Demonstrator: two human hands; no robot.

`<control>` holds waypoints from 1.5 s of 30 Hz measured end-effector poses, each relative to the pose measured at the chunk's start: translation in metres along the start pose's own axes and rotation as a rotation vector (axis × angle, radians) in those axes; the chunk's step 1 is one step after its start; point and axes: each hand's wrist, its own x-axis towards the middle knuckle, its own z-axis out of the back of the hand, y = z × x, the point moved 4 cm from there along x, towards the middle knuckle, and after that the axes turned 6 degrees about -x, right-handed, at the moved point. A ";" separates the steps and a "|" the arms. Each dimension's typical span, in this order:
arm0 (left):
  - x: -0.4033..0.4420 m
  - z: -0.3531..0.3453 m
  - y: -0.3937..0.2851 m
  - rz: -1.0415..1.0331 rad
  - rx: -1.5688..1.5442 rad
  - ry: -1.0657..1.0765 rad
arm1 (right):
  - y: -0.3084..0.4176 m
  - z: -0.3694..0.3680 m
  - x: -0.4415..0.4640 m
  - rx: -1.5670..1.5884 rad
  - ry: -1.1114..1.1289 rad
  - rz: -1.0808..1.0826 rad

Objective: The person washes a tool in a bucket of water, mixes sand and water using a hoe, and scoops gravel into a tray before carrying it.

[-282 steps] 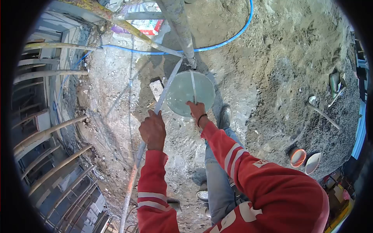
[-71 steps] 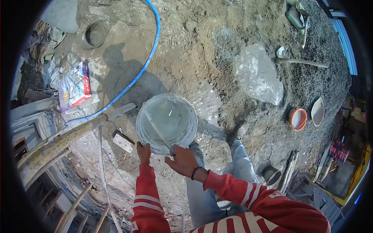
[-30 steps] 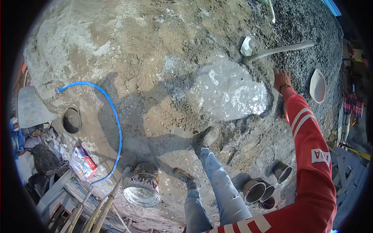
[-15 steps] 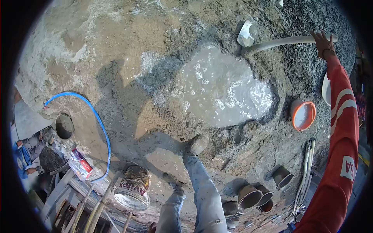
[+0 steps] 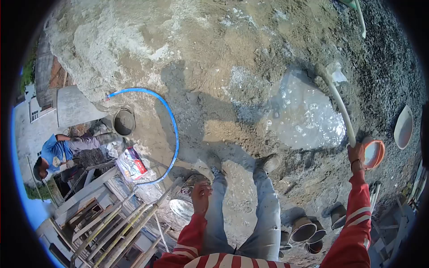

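Observation:
My right hand (image 5: pixel 356 155) is closed around the near end of a long pale tool handle (image 5: pixel 342 107). The handle's far end runs down into the wet grey mud, and the tool's head is hidden there. Beside it lies a pool of watery cement mix (image 5: pixel 308 118) with bubbles on its surface. An orange-rimmed bucket (image 5: pixel 380 154) stands just right of that hand. My left hand (image 5: pixel 202 196) hangs empty in front of a dirty paint bucket (image 5: pixel 181 207), fingers loosely bent and apart.
A blue hose (image 5: pixel 175 129) curves over the ground at left, near a black bucket (image 5: pixel 124 122) and a printed bag (image 5: pixel 132 164). Several dark buckets (image 5: pixel 303 230) stand at lower right. Gravel (image 5: pixel 384 67) spreads along the right. A co-worker (image 5: pixel 58 149) is at far left.
My right hand has come nearer my body, swinging the handle from lying sideways to pointing toward me. My left hand has come into view. The view has shifted left, and my feet stand differently.

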 end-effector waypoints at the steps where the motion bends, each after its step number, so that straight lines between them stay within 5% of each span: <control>1: 0.014 -0.032 -0.020 0.028 -0.149 0.145 | 0.027 -0.002 -0.050 0.105 -0.041 -0.032; 5: 0.056 -0.178 -0.091 0.196 -0.247 0.711 | 0.145 -0.003 -0.200 0.325 0.077 -0.187; 6: 0.066 -0.208 -0.104 0.003 -0.169 0.735 | 0.170 -0.002 -0.227 0.401 0.057 -0.179; 9: 0.097 -0.250 -0.155 0.230 -0.153 0.719 | 0.259 0.037 -0.311 0.693 0.122 -0.020; 11: 0.134 -0.234 -0.179 0.038 0.243 0.329 | 0.312 0.049 -0.356 0.684 0.158 0.161; 12: 0.149 -0.212 -0.196 0.007 0.178 0.265 | 0.338 0.067 -0.368 0.802 0.347 0.099; 15: 0.242 -0.165 -0.164 -0.349 -0.122 0.112 | 0.401 0.064 -0.408 0.741 0.297 0.191; 19: 0.326 -0.109 -0.287 -0.102 -0.015 0.232 | 0.513 0.074 -0.384 0.754 0.289 0.275; 20: 0.359 -0.108 -0.304 -0.248 -0.085 0.245 | 0.541 0.087 -0.369 0.803 0.224 0.306; 21: 0.369 -0.103 -0.346 -0.124 -0.124 0.293 | 0.566 0.092 -0.352 0.855 0.182 0.360; 25: 0.452 -0.112 -0.386 -0.209 -0.222 0.371 | 0.639 0.090 -0.276 0.974 0.260 0.445; 29: 0.490 -0.122 -0.286 -0.240 0.166 0.162 | 0.633 0.015 -0.274 0.968 0.415 0.406; 32: 0.455 -0.125 -0.128 0.043 0.429 0.079 | 0.561 -0.018 -0.328 0.768 0.728 0.154; 35: 0.431 -0.129 -0.034 0.293 0.128 0.290 | 0.512 -0.020 -0.333 0.786 0.753 0.073; 39: 0.404 -0.154 -0.068 0.329 -0.094 0.605 | 0.485 0.016 -0.309 0.839 0.829 0.145; 42: 0.374 -0.187 -0.101 0.472 -0.004 0.652 | 0.459 0.015 -0.291 0.736 0.606 0.521; 45: 0.311 -0.215 -0.109 0.495 -0.173 0.516 | 0.376 0.075 -0.292 0.803 0.683 0.329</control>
